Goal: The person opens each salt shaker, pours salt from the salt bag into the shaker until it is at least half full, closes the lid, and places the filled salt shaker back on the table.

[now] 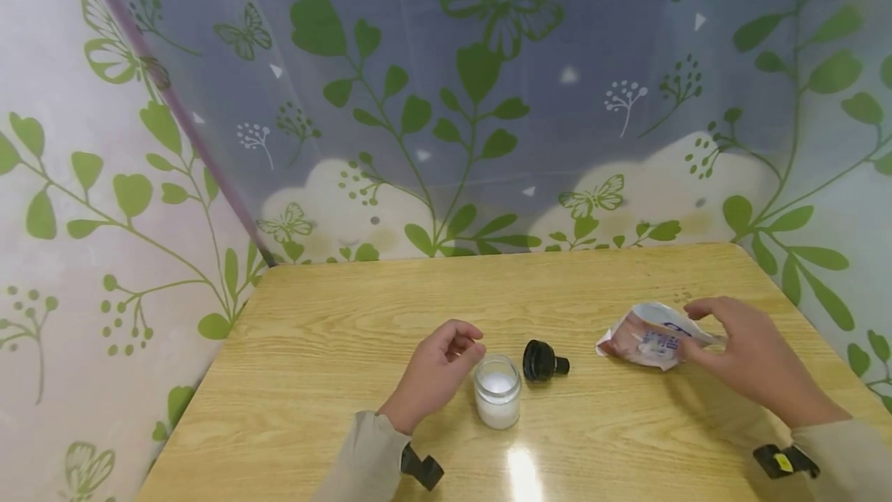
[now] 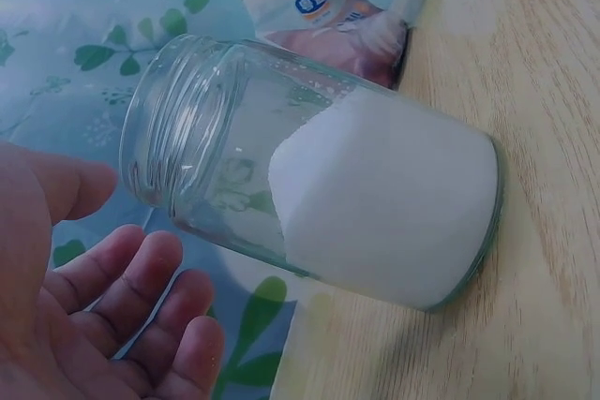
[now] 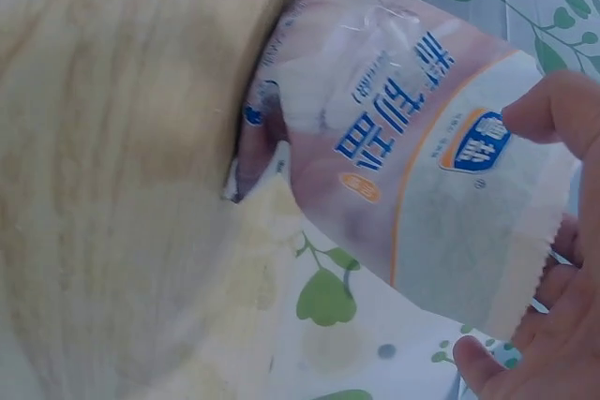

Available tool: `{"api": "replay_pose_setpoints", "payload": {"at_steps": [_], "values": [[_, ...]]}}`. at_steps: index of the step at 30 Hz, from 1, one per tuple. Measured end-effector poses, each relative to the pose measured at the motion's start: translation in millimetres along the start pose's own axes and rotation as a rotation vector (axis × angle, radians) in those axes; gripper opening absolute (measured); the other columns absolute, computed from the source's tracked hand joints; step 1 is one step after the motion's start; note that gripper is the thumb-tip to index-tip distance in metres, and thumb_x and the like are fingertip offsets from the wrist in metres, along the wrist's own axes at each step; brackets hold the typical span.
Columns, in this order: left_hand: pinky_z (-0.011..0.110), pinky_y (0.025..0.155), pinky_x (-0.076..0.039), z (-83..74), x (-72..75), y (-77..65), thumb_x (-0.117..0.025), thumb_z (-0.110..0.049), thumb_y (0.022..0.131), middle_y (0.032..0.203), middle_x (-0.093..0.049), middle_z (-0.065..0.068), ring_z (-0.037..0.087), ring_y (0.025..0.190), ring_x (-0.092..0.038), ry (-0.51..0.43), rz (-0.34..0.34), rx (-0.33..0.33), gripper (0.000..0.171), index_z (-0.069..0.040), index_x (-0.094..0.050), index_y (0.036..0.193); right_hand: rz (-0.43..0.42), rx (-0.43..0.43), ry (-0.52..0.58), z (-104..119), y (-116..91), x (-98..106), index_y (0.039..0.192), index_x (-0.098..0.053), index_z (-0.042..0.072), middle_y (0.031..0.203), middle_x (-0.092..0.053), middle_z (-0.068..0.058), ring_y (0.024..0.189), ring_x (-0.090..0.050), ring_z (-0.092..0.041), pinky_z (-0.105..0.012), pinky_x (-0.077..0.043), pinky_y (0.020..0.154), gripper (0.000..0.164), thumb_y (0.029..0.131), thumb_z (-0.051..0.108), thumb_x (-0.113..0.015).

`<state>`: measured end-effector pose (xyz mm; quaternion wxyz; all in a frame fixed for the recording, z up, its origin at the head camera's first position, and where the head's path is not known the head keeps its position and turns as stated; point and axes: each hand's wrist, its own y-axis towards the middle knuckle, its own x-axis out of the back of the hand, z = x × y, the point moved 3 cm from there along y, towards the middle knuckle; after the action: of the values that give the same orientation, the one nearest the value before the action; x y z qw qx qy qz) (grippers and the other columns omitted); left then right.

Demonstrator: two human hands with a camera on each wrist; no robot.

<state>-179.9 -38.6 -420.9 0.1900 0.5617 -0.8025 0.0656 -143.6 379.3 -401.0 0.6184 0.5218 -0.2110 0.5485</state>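
Note:
My right hand (image 1: 756, 351) pinches the top edge of a printed salt bag (image 1: 644, 338), thumb on the front and fingers behind. In the right wrist view the bag (image 3: 375, 128) stands on the table, its lower part creased and its upper part flat. Beside the glass jar (image 1: 498, 393) is my left hand (image 1: 439, 366), fingers loosely bent with nothing in them. The jar is upright and lidless; in the left wrist view white grains (image 2: 394, 194) fill it past half, heaped at a slant. Thumb and fingertips are close to its threaded neck (image 2: 178, 128).
A black round lid (image 1: 540, 362) with a short stem lies on its side right of the jar. All of this is on a wood-grain table (image 1: 334, 308). Patterned cloth (image 1: 390, 99) with leaves and butterflies hangs behind and at the sides.

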Motion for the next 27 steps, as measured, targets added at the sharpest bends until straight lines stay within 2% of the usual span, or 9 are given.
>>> {"api": "replay_pose_setpoints", "payload": {"at_steps": [4,8,11,14,17,20,22,25,27], "values": [[0.032,0.088,-0.051,-0.4,0.1,0.4,-0.064,-0.033,0.104,0.104,-0.066,-0.003,0.016,0.097,-0.061,-0.002,0.0,-0.01,0.021,-0.017,-0.066,0.117,-0.058,-0.018,0.045,6,1,10,0.131,-0.058,-0.004,0.117,-0.065,-0.024,0.113,-0.055,-0.049,-0.063,-0.04,0.09,0.056,0.086,0.018,-0.082],[0.033,0.092,-0.052,-0.7,-0.2,0.3,-0.063,-0.033,0.104,0.111,-0.066,-0.002,0.016,0.104,-0.061,-0.014,0.045,-0.021,0.026,-0.014,-0.064,0.123,-0.227,-0.023,0.092,19,0,22,0.131,-0.059,-0.003,0.12,-0.063,-0.022,0.114,-0.054,-0.043,-0.034,-0.036,0.105,0.05,0.086,0.008,-0.077],[0.036,0.098,-0.05,-0.5,0.1,-1.1,-0.063,-0.03,0.104,0.12,-0.064,-0.001,0.017,0.113,-0.06,-0.046,0.12,-0.042,0.03,-0.014,-0.06,0.13,-0.354,-0.014,0.114,34,-1,28,0.128,-0.062,-0.001,0.12,-0.064,-0.018,0.115,-0.054,-0.025,-0.012,-0.026,0.097,0.043,0.086,0.002,-0.073],[0.04,0.104,-0.048,0.4,1.3,-3.6,-0.068,-0.028,0.101,0.128,-0.061,-0.001,0.017,0.12,-0.058,-0.057,0.196,-0.067,0.039,-0.017,-0.055,0.136,-0.43,0.041,0.146,54,1,32,0.123,-0.064,-0.003,0.116,-0.064,-0.016,0.115,-0.049,-0.002,-0.008,-0.026,0.097,0.039,0.084,-0.001,-0.07],[0.043,0.107,-0.046,1.6,2.4,-5.8,-0.076,-0.032,0.094,0.136,-0.057,-0.004,0.015,0.125,-0.055,-0.033,0.265,-0.085,0.055,-0.023,-0.05,0.142,-0.463,0.163,0.188,77,3,30,0.116,-0.065,-0.006,0.11,-0.066,-0.016,0.113,-0.047,0.006,-0.009,-0.03,0.098,0.032,0.085,0.004,-0.065],[0.046,0.111,-0.043,2.0,2.7,-7.9,-0.085,-0.036,0.086,0.144,-0.053,-0.009,0.013,0.13,-0.052,0.004,0.327,-0.089,0.073,-0.029,-0.045,0.147,-0.407,0.29,0.198,105,5,19,0.111,-0.067,-0.005,0.106,-0.068,-0.012,0.105,-0.057,-0.006,-0.011,-0.037,0.097,0.029,0.089,0.013,-0.062],[0.046,0.112,-0.042,2.7,1.9,-9.3,-0.089,-0.038,0.082,0.148,-0.051,-0.011,0.011,0.133,-0.05,0.024,0.358,-0.084,0.082,-0.031,-0.042,0.15,-0.326,0.336,0.17,125,5,6,0.111,-0.067,-0.001,0.105,-0.067,-0.007,0.096,-0.061,-0.01,-0.015,-0.045,0.09,0.026,0.09,0.014,-0.063],[0.043,0.113,-0.041,3.7,-0.4,-10.8,-0.091,-0.037,0.079,0.15,-0.049,-0.013,0.011,0.134,-0.049,0.048,0.384,-0.079,0.089,-0.029,-0.041,0.152,-0.112,0.305,0.083,146,6,-20,0.118,-0.066,0.008,0.113,-0.065,0.0,0.097,-0.064,-0.016,-0.028,-0.054,0.083,0.029,0.091,0.015,-0.07],[0.041,0.113,-0.042,4.3,-1.5,-10.8,-0.091,-0.037,0.08,0.148,-0.051,-0.012,0.01,0.133,-0.05,0.068,0.395,-0.07,0.087,-0.027,-0.043,0.151,0.028,0.253,0.033,153,7,-37,0.125,-0.063,0.009,0.119,-0.064,-0.001,0.102,-0.065,-0.017,-0.037,-0.057,0.08,0.039,0.089,0.015,-0.075]]}}
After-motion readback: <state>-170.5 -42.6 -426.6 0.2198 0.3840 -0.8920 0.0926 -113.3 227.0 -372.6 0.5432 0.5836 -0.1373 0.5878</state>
